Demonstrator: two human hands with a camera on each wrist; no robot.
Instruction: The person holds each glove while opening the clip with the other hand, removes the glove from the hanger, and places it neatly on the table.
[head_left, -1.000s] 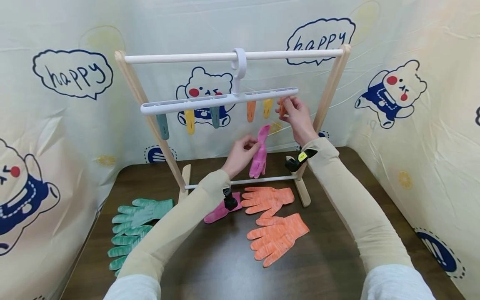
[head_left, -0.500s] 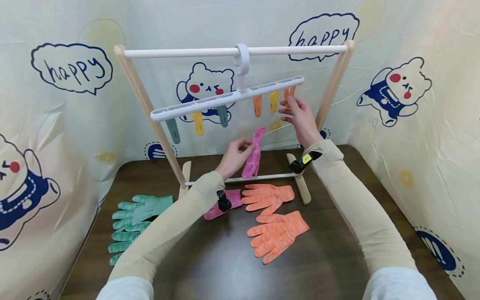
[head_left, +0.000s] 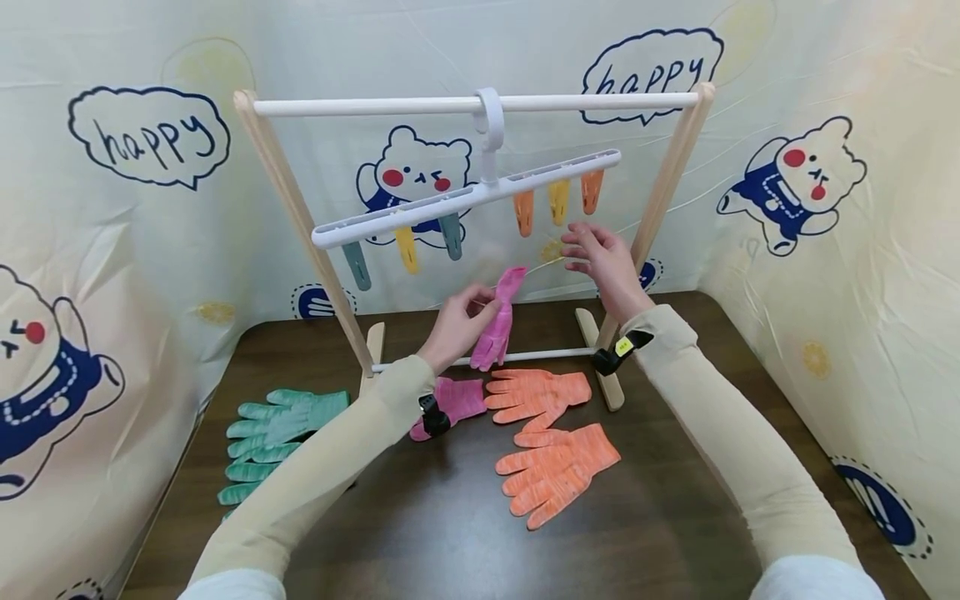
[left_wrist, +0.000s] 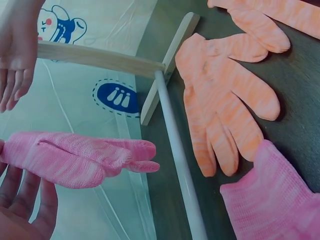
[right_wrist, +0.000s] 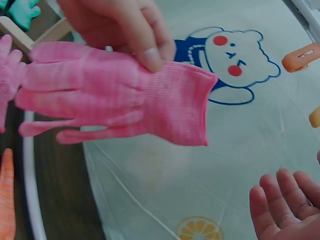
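Note:
My left hand [head_left: 459,327] pinches a pink knit glove [head_left: 498,321] near its cuff, between thumb and fingers. The glove hangs fingers down below the hanger, and the right wrist view shows its ribbed cuff and flat palm. My right hand [head_left: 611,267] holds nothing, its fingers loosely bent, just under the rightmost orange clothespin [head_left: 592,192]. That pin hangs from the white hanger bar [head_left: 465,198] beside a yellow clothespin [head_left: 558,202] and another orange clothespin [head_left: 523,214]. Two grey-green pins and a yellow one hang on the bar's left half.
A wooden stand with a white top rod [head_left: 367,107] carries the hanger by its hook. On the dark table [head_left: 420,517] lie two orange gloves [head_left: 558,467], a second pink glove [head_left: 461,400] partly behind the left wrist, and green gloves [head_left: 296,417] under the left forearm.
My right hand has let go of the rightmost orange clothespin and dropped below it. The hanger has swung round, its right end farther back. My left hand and the pink glove have shifted left and down.

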